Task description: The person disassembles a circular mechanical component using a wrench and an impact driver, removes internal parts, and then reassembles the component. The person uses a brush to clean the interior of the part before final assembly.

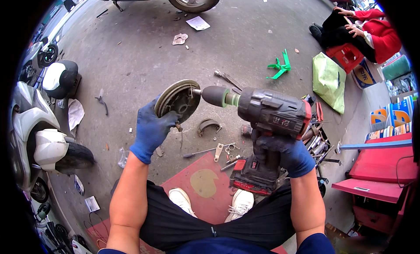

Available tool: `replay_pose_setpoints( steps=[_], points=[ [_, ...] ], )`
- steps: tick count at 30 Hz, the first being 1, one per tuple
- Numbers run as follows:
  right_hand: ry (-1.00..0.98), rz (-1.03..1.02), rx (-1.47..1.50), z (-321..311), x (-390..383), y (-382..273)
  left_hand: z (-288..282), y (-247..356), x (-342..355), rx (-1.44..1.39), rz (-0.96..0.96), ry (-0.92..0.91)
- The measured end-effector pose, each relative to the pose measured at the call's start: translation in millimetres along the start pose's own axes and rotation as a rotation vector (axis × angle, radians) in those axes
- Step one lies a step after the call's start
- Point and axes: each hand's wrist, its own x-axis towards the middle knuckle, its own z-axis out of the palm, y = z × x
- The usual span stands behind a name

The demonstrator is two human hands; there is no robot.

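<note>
My left hand [151,129], in a blue work glove with a dark palm, grips a round, dirty metal brake plate [186,106] by its edge. The plate is tilted, its ribbed inner side facing right. A black and red cordless drill [273,109] is in my right hand [284,151], gloved the same way, with the fingers wrapped round its handle. The drill's tip meets the plate near its upper right rim; whether it is inside a hole I cannot tell. Below them on the floor lie a curved brake shoe [210,126] and a small metal lever [218,152].
A pile of sockets and tools [316,142] lies right of the drill. Beyond are a green strap [282,65], a pale green bag [328,81] and a seated person in a red jacket [380,35]. Scooters stand left, including one with a dark wheel [76,157]. A red cabinet [380,166] is right.
</note>
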Motion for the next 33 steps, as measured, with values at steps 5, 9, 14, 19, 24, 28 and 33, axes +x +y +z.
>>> replay_pose_setpoints(
  steps=[5,9,14,19,24,28,33],
  points=[
    [-0.06,0.013,0.179,7.2,1.7,-3.2,-5.4,4.6,1.7,-0.198,-0.048,-0.031],
    [-0.089,0.094,0.354,22.5,-3.2,-2.4,7.0,12.0,0.0,-0.339,-0.05,0.049],
    [0.047,-0.06,0.021,40.2,-2.1,24.1,16.0,-3.8,-1.3,-0.222,0.057,0.114],
    [0.017,-0.2,-0.141,53.2,-4.2,59.0,10.7,-16.0,-3.3,0.322,0.441,0.112],
    [-0.041,-0.517,-0.706,51.9,-2.3,69.0,9.2,-10.6,-6.8,0.571,0.541,0.122],
    [0.079,-1.015,-1.272,88.6,2.3,29.8,8.8,-7.5,-9.5,0.444,0.448,0.094],
    [-0.083,-0.802,-1.254,82.7,10.4,46.9,12.0,-18.2,-2.7,0.454,0.462,0.197]
  ],
)
